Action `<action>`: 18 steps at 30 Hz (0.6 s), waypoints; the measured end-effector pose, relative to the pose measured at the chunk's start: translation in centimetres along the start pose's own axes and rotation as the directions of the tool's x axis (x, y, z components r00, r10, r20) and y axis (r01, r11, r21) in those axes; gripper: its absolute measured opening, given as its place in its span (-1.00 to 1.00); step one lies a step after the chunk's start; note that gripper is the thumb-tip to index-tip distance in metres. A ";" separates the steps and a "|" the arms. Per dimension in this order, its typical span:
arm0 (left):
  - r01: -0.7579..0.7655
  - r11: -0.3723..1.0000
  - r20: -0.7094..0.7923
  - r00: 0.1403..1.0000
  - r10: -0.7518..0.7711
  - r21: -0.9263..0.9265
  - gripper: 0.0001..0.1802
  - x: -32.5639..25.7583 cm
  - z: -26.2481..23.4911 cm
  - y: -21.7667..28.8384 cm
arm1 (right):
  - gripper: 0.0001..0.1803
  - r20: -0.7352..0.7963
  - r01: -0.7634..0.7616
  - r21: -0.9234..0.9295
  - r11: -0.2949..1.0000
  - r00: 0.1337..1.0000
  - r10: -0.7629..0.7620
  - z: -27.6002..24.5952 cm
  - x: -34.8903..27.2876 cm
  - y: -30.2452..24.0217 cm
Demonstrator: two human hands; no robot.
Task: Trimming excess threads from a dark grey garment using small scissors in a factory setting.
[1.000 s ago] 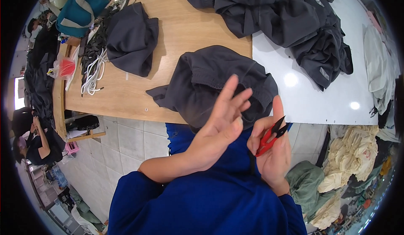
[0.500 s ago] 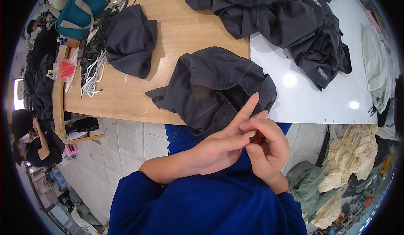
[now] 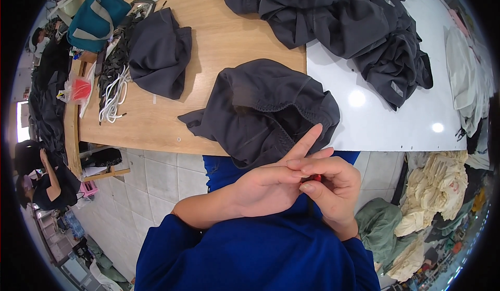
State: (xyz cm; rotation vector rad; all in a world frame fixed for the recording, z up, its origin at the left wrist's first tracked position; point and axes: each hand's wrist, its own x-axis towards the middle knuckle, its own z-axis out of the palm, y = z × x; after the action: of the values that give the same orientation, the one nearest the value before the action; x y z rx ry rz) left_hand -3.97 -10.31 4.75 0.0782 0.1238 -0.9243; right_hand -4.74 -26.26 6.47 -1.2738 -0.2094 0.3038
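Table: long work surface, pale wooden top [image 3: 229, 36] in the upper centre, white glossy panel [image 3: 396, 119] joining it on the right.
Garment heap: big pile of dark grey cloth pieces [image 3: 344, 20] across the top right, lying over the wood and the white panel.
Near garment: crumpled dark grey fabric piece with a gathered waistband [image 3: 265, 109], centre of frame, hanging over the table's near edge, just above my hands.
Folded piece: dark grey cloth [image 3: 159, 51], upper left, on the wood.
Bag: teal fabric bag with a grey strap [image 3: 96, 17], far upper left.
Cords: bundle of white cords [image 3: 114, 96] beside the folded piece, left edge of the table.
Left hand: my left hand [image 3: 265, 189], lower centre, laid over the right, index finger pointing up toward the near garment.
Right hand: my right hand [image 3: 333, 187], fingers curled shut against the left; the two are pressed together.
Small tool: a bit of something small and red [image 3: 316, 177] shows between my fingers; I cannot tell its shape, most is hidden.
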 end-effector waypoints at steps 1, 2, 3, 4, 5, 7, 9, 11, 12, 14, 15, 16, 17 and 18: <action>0.000 1.000 0.001 1.000 0.000 0.000 -0.11 0.0 0.0 0.0 | -0.80 0.005 -0.006 -0.009 1.000 1.000 0.006 0.0 0.0 0.0; 0.006 1.000 0.011 1.000 -0.006 -0.012 -0.11 0.0 0.0 0.0 | -0.80 0.003 -0.006 -0.010 1.000 1.000 0.006 0.0 0.0 0.1; 0.011 1.000 0.021 1.000 -0.011 -0.024 -0.11 0.0 0.0 0.0 | -0.78 -0.016 0.023 0.026 0.999 1.000 -0.023 0.1 0.1 0.2; 0.013 1.000 0.021 1.000 -0.013 -0.024 -0.11 0.0 0.1 0.0 | -0.77 -0.037 0.053 0.062 0.997 0.998 -0.051 0.1 0.2 0.3; 0.014 0.999 0.024 1.000 -0.013 -0.030 -0.11 0.0 0.1 0.0 | -0.77 -0.036 0.054 0.062 0.997 0.998 -0.052 0.2 0.2 0.3; 0.014 0.999 0.027 1.000 -0.014 -0.034 -0.11 -0.1 0.1 0.0 | -0.78 -0.040 0.066 0.051 0.997 0.997 -0.064 0.2 0.2 0.3; 0.021 0.999 0.015 1.000 -0.021 -0.035 -0.13 -0.1 -0.1 -0.1 | -0.79 -0.034 0.044 0.051 0.998 0.999 -0.043 0.1 0.1 0.2; 0.024 0.999 0.009 1.000 -0.024 -0.041 -0.14 -0.1 0.0 -0.1 | -0.79 -0.030 0.023 0.050 0.998 0.999 -0.022 0.1 0.0 0.2; 0.027 0.998 0.003 1.000 -0.027 -0.049 -0.15 -0.1 0.0 -0.1 | -0.79 -0.051 0.011 0.067 0.998 0.999 -0.007 0.3 -0.1 0.1; 0.028 0.998 -0.003 1.000 -0.028 -0.050 -0.15 0.0 0.3 0.0 | -0.79 -0.072 -0.001 0.083 0.997 0.997 0.007 0.3 -0.1 0.1; 0.028 0.998 -0.009 1.000 -0.028 -0.051 -0.15 0.0 0.4 0.0 | -0.79 -0.074 -0.001 0.079 0.997 0.997 0.007 0.3 -0.2 0.1; 0.028 0.998 -0.009 1.000 -0.028 -0.051 -0.15 0.0 0.5 0.1 | -0.79 -0.076 -0.002 0.075 0.997 0.997 0.007 0.3 -0.2 0.1; 0.032 0.999 -0.028 0.999 -0.033 -0.041 -0.15 0.0 0.7 0.1 | -0.79 -0.077 -0.002 0.075 0.997 0.997 0.008 0.3 -0.1 0.2; 0.037 0.999 -0.048 0.998 -0.038 -0.032 -0.15 0.1 0.8 0.2 | -0.79 -0.076 0.007 0.070 0.998 0.997 -0.002 0.3 -0.1 0.3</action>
State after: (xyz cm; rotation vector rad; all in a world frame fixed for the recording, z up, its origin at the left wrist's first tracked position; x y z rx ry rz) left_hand -3.74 -10.36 5.50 0.0694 0.1853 -0.9580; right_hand -4.94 -25.99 6.29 -1.2127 -0.1350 0.2563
